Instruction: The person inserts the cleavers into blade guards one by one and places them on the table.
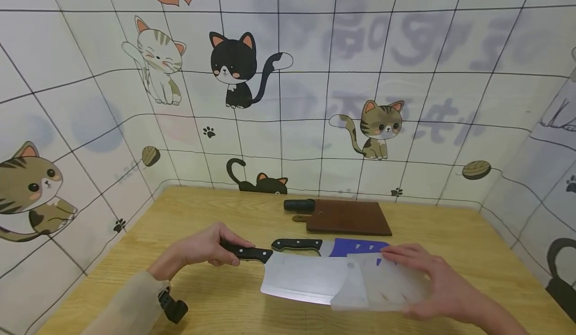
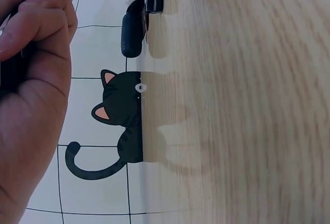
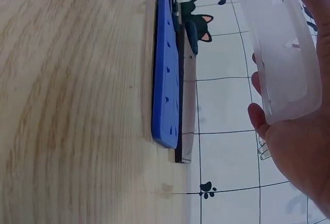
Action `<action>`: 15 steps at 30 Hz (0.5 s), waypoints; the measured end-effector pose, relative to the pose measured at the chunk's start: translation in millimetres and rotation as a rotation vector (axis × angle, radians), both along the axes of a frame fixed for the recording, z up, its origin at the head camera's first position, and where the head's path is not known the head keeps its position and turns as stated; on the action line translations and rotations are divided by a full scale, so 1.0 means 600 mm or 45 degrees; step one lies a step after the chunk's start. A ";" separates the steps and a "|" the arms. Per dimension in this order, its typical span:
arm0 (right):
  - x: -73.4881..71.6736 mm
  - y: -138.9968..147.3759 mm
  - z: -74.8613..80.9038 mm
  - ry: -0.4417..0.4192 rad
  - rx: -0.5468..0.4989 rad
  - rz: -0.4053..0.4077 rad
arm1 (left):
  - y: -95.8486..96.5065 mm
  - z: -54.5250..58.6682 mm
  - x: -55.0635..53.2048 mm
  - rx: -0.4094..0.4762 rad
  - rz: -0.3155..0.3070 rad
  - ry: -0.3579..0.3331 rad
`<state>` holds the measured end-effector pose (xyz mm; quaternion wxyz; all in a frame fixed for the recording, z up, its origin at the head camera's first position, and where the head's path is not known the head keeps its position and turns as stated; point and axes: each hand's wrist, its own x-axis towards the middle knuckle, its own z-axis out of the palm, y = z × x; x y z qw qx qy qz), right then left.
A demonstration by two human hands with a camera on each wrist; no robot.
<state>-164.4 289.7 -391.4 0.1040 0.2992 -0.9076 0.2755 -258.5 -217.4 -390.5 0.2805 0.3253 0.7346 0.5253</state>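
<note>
Leftmost, the left hand (image 1: 200,247) has its fingers curled round the black handle (image 1: 248,253) of a cleaver (image 1: 301,277), which lies flat on the wooden table (image 1: 216,215) with its long axis running left to right, blade toward the other hand. Moving right, the far end of the blade sits inside a translucent plastic sheath (image 1: 382,287); the mouth of the sheath faces left, toward the handle, so blade and sheath lie on one line. Next, the right hand (image 1: 432,280) holds the sheath, fingers laid along its top and thumb at its near edge (the right wrist view shows the palm cupping the clear plastic (image 3: 281,54)). That hand is the nearer one to the sheath, the left to the handle. Just behind the pair lies a second knife (image 1: 299,245) in a blue sheath (image 1: 357,247), parallel to the cleaver, and farther back a dark cutting board (image 1: 346,217) near the tiled wall.
</note>
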 end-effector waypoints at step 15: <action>-0.001 -0.007 -0.012 0.014 -0.023 0.124 | 0.002 -0.008 -0.004 0.090 -0.039 -0.031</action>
